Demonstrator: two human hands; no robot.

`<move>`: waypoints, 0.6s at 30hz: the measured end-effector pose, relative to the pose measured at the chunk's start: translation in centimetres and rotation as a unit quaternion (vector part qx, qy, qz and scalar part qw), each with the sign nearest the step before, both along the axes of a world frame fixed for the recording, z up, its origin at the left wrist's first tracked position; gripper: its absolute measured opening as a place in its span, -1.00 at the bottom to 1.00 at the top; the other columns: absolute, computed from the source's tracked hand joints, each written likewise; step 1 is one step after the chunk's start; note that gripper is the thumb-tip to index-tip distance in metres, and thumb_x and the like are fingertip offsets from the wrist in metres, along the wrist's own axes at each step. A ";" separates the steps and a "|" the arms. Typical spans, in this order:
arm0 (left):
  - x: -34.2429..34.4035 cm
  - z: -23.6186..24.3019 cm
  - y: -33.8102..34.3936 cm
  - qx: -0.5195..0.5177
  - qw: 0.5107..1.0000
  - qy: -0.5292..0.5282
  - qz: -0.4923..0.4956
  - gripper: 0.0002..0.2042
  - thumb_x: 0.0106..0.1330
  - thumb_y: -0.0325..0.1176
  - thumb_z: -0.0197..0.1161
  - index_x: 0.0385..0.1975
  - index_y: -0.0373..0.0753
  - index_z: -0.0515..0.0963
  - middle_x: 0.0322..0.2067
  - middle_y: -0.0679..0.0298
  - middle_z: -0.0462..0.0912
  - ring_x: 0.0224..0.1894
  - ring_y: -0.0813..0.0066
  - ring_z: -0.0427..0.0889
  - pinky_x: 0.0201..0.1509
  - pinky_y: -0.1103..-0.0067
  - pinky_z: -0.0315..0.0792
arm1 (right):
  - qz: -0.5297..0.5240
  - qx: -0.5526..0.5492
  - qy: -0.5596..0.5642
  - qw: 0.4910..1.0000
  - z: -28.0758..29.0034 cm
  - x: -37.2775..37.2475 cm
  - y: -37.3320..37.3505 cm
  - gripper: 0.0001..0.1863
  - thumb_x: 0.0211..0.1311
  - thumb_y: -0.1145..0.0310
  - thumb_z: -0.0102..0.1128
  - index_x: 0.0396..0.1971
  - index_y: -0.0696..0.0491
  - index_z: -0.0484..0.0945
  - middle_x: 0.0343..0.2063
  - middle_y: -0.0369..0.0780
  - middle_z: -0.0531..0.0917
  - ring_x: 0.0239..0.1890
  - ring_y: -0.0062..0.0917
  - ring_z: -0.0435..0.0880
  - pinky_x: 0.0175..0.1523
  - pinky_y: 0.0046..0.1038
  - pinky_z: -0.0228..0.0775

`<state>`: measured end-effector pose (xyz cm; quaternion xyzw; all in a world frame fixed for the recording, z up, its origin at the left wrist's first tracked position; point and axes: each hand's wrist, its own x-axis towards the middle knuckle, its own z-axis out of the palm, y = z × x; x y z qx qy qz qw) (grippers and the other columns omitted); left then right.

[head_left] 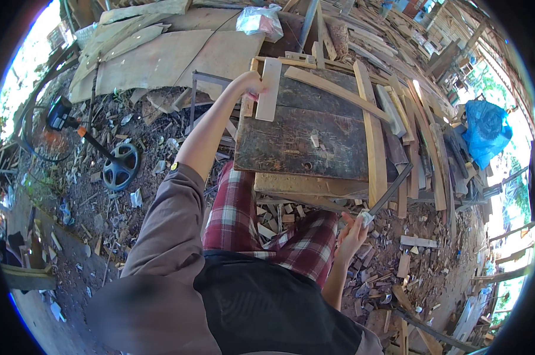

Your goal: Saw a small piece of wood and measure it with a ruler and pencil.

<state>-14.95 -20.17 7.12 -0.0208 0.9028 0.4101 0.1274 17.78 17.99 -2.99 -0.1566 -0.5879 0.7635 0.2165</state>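
Pale board (268, 97): in the head view, at the dark tabletop's (303, 139) far-left corner, extending right of our grip.
Left hand (250, 84): we clamp the board's left edge.
Right hand (351, 235): off the tabletop's near-right corner, we clasp the dark flat tool's (390, 191) white end.
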 end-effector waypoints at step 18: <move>4.9 0.8 6.9 -0.285 0.936 0.176 0.106 -0.51 0.06 -0.07 0.44 -0.14 -0.34 0.62 -0.08 -0.10 0.63 0.00 0.01 0.63 0.01 0.34 0.56 | -0.031 0.035 0.001 0.999 3.6 3.8 0.9 -0.78 0.51 0.27 -0.08 0.01 0.04 0.34 -0.34 -0.12 0.71 -0.81 -0.91 0.15 -0.74 -0.76 -0.08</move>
